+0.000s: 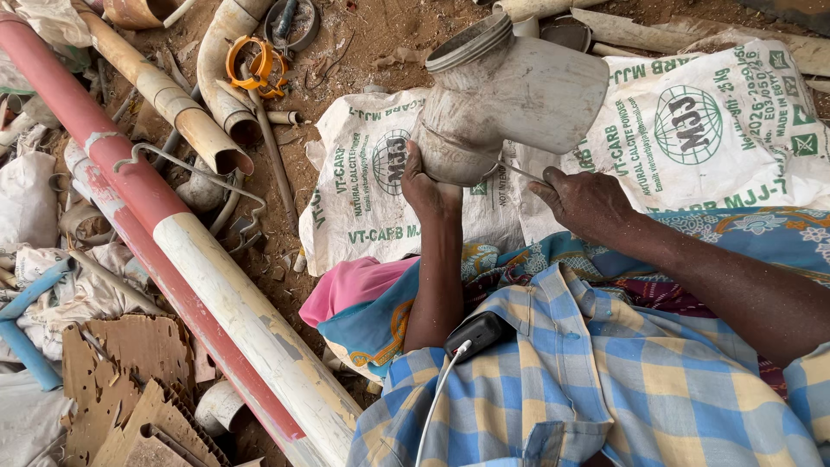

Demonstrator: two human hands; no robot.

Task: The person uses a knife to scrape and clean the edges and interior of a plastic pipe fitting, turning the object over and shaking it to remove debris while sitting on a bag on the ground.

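Pipe fitting [510, 95], a large dirty-white plastic junction with a ringed socket mouth at its top, is being held up over the white printed sacks [718, 130] spread on the dirt ground.

Left to right:
- Long red-and-white pipe [186, 251] is lying diagonally across the left side of the ground, with tan pipe offcuts [164, 95] and an orange ring clamp [255, 65] beyond it, toward the top left corner. Torn cardboard [130, 380] is sitting at the bottom left.
- Left hand [425, 186] is cupping the fitting's rounded lower end from beneath, fingers closed against it, taking the weight.
- Right hand [584, 199] is pinching a thin metal blade or wire [517, 171], its tip touching the fitting's lower rim. Exactly what tool it is, I cannot tell.
- Checked blue-and-yellow shirt [605, 380] is filling the bottom right; a dark phone with a white cable [475, 333] is tucked at the chest.

Judgement on working this well: the fitting is looking bulky for a one-handed hold, so the left palm is needing to stay squarely under the curve, wrist braced on the knee. Tool strokes are best kept short and angled away from the left thumb, which is sitting close to the tip. Turning the fitting to meet the tool would probably be steadier than reaching around it.
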